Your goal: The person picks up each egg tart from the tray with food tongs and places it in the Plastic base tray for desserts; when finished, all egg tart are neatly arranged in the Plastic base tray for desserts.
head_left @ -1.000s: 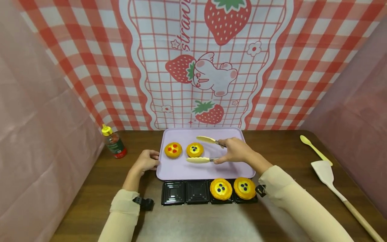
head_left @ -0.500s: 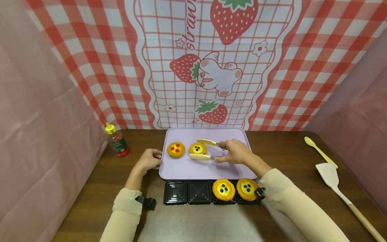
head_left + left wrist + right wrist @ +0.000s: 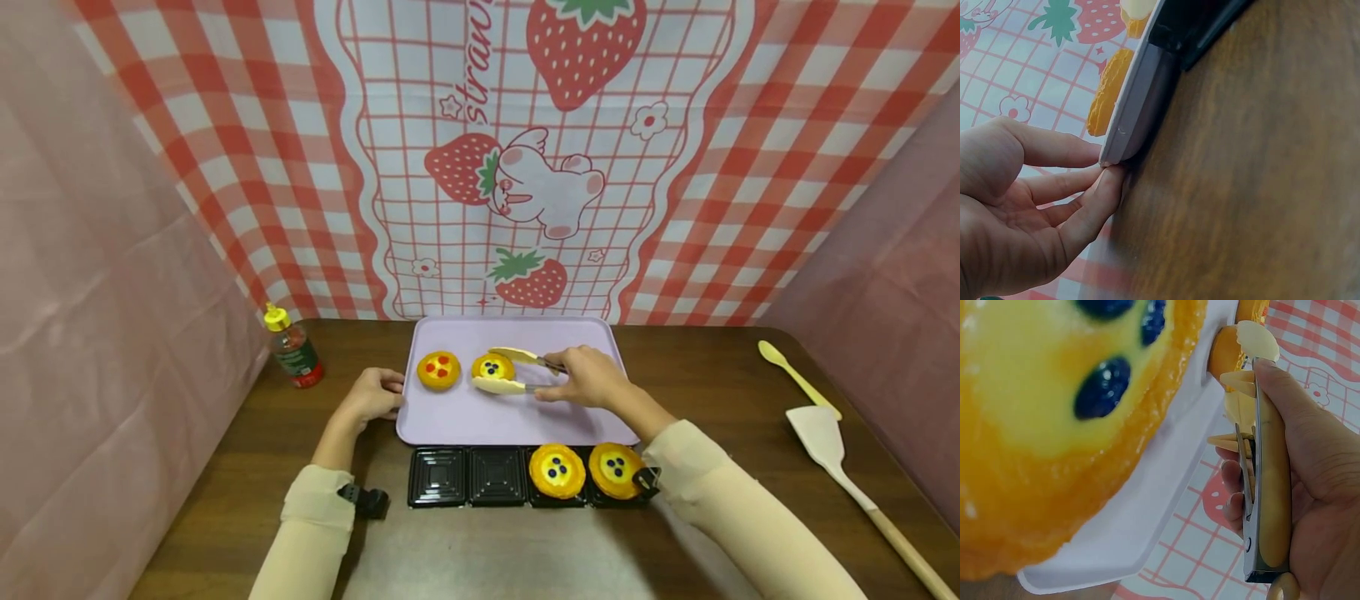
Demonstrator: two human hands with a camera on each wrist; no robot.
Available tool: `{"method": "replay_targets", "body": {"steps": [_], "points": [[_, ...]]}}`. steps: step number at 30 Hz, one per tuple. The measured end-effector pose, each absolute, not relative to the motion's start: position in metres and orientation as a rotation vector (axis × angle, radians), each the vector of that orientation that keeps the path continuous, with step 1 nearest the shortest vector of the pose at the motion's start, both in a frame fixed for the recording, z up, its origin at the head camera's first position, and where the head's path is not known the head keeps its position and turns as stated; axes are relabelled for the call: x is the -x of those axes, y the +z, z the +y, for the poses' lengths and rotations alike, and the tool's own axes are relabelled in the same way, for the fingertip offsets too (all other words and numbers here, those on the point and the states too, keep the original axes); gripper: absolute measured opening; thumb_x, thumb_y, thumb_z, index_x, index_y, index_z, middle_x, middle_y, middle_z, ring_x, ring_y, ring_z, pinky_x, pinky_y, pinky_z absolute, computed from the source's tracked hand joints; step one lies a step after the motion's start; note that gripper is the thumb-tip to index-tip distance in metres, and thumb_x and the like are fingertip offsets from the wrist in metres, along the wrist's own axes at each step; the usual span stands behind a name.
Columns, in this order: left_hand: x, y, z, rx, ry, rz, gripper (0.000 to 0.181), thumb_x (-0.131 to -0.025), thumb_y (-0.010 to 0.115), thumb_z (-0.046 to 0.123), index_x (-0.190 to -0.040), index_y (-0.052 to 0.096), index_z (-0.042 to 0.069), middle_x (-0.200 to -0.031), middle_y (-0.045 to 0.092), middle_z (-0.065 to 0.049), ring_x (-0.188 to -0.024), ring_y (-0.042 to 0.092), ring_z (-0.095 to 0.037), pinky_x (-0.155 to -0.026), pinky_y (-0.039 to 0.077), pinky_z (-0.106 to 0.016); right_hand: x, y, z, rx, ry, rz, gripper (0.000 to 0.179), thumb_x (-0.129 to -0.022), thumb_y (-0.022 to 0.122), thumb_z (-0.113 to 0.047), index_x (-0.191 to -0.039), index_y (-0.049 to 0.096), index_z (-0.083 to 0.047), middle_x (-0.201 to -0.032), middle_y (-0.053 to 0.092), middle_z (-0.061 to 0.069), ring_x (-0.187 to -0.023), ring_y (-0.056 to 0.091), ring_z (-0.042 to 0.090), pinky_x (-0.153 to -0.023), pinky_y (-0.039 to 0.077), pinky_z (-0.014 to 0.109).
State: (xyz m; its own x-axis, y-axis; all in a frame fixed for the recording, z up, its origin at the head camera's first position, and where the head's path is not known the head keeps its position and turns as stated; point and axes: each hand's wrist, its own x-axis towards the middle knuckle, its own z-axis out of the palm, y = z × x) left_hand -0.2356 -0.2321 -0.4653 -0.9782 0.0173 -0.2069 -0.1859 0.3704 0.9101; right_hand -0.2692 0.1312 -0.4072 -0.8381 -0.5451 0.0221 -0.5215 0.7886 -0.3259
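My right hand (image 3: 588,379) holds a pair of tongs (image 3: 1269,481) with pale yellow scalloped tips. In the head view the tips lie on either side of a small blueberry-topped egg tart (image 3: 491,367) on the lilac tray (image 3: 457,421); whether both touch it is unclear. Left of it sits a tart with red pieces (image 3: 438,370). My left hand (image 3: 1035,206) pinches the tray's left rim with its fingertips. Two more blueberry tarts, one left (image 3: 557,471) and one right (image 3: 615,471), sit in the right compartments of a black sectioned container (image 3: 438,477).
A squeeze bottle (image 3: 296,354) with a yellow cap stands left of the tray. On the right side of the wooden table lie a yellow spoon (image 3: 798,379) and a white spatula (image 3: 817,437) with a wooden handle. A checked strawberry cloth (image 3: 690,208) hangs behind the tray.
The tongs have moved slightly up and closed in around the small blueberry tart. My left hand stays at the tray's rim. The whole head view has shifted a little.
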Motion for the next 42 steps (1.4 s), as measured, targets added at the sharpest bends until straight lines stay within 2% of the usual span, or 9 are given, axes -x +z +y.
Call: {"method": "replay_targets", "body": {"steps": [6, 12, 20, 24, 27, 32, 34, 39, 42], "points": [[0.235, -0.467, -0.227, 0.171, 1.646, 2.446, 0.041, -0.081, 0.063, -0.01, -0.121, 0.056, -0.016, -0.1, 0.056, -0.021, -0.075, 0.059, -0.022, -0.062, 0.06, -0.037, 0.266, -0.397, 0.142, 0.863, -0.519, 2.924, 0.073, -0.078, 0.081, -0.051, -0.127, 0.065, 0.0, -0.115, 0.07, 0.014, -0.089, 0.066, 0.023, -0.075, 0.055, 0.041], [0.233, -0.466, -0.225, 0.187, 1.643, 2.438, 0.04, -0.081, 0.064, -0.01, -0.12, 0.056, -0.015, -0.1, 0.056, -0.021, -0.076, 0.059, -0.023, -0.062, 0.06, -0.037, 0.261, -0.378, 0.156, 0.87, -0.519, 2.959, 0.075, -0.077, 0.078, -0.057, -0.128, 0.066, -0.003, -0.113, 0.071, 0.01, -0.091, 0.067, 0.023, -0.073, 0.057, 0.04], [0.234, -0.466, -0.229, 0.173, 1.652, 2.442, 0.041, -0.08, 0.063, -0.011, -0.12, 0.056, -0.016, -0.099, 0.057, -0.021, -0.075, 0.059, -0.023, -0.061, 0.06, -0.037, 0.246, -0.363, 0.162, 0.959, -0.549, 2.978, 0.07, -0.076, 0.081, -0.053, -0.127, 0.067, -0.007, -0.107, 0.072, 0.005, -0.072, 0.056, 0.013, -0.06, 0.049, 0.03], [0.234, -0.467, -0.231, 0.168, 1.655, 2.443, 0.04, -0.08, 0.063, -0.01, -0.12, 0.056, -0.016, -0.099, 0.057, -0.021, -0.075, 0.059, -0.022, -0.061, 0.06, -0.037, 0.231, -0.36, 0.165, 1.042, -0.605, 2.942, 0.07, -0.077, 0.083, -0.047, -0.13, 0.065, -0.005, -0.107, 0.072, 0.005, -0.073, 0.054, 0.011, -0.059, 0.047, 0.028], [0.232, -0.468, -0.231, 0.186, 1.651, 2.436, 0.04, -0.081, 0.064, -0.009, -0.12, 0.056, -0.015, -0.1, 0.057, -0.021, -0.075, 0.059, -0.022, -0.062, 0.06, -0.038, 0.22, -0.359, 0.168, 1.109, -0.605, 2.913, 0.07, -0.078, 0.082, -0.049, -0.13, 0.065, -0.005, -0.108, 0.072, 0.004, -0.073, 0.053, 0.009, -0.06, 0.047, 0.027], [0.231, -0.467, -0.232, 0.189, 1.656, 2.434, 0.041, -0.081, 0.064, -0.01, -0.121, 0.056, -0.016, -0.101, 0.057, -0.022, -0.075, 0.059, -0.022, -0.062, 0.06, -0.037, 0.204, -0.355, 0.172, 1.188, -0.61, 2.874, 0.071, -0.078, 0.079, -0.053, -0.13, 0.066, -0.007, -0.107, 0.071, 0.0, -0.063, 0.046, 0.005, -0.052, 0.041, 0.024], [0.232, -0.467, -0.232, 0.183, 1.663, 2.437, 0.041, -0.081, 0.064, -0.01, -0.121, 0.056, -0.016, -0.101, 0.057, -0.022, -0.075, 0.059, -0.022, -0.061, 0.06, -0.037, 0.199, -0.354, 0.173, 1.223, -0.609, 2.866, 0.071, -0.079, 0.078, -0.055, -0.129, 0.066, -0.006, -0.107, 0.071, -0.002, -0.064, 0.046, 0.004, -0.051, 0.041, 0.023], [0.233, -0.464, -0.233, 0.176, 1.654, 2.445, 0.041, -0.081, 0.064, -0.01, -0.121, 0.056, -0.016, -0.101, 0.057, -0.022, -0.075, 0.059, -0.023, -0.061, 0.06, -0.037, 0.186, -0.355, 0.176, 1.302, -0.594, 2.847, 0.071, -0.079, 0.077, -0.056, -0.129, 0.066, -0.006, -0.11, 0.071, -0.002, -0.074, 0.055, 0.003, -0.06, 0.05, 0.024], [0.234, -0.463, -0.232, 0.173, 1.644, 2.442, 0.041, -0.081, 0.064, -0.01, -0.121, 0.055, -0.016, -0.101, 0.057, -0.022, -0.075, 0.059, -0.022, -0.061, 0.06, -0.036, 0.178, -0.357, 0.178, 1.31, -0.589, 2.84, 0.071, -0.079, 0.075, -0.058, -0.128, 0.067, -0.007, -0.11, 0.071, -0.003, -0.076, 0.056, 0.003, -0.063, 0.051, 0.024]]}}
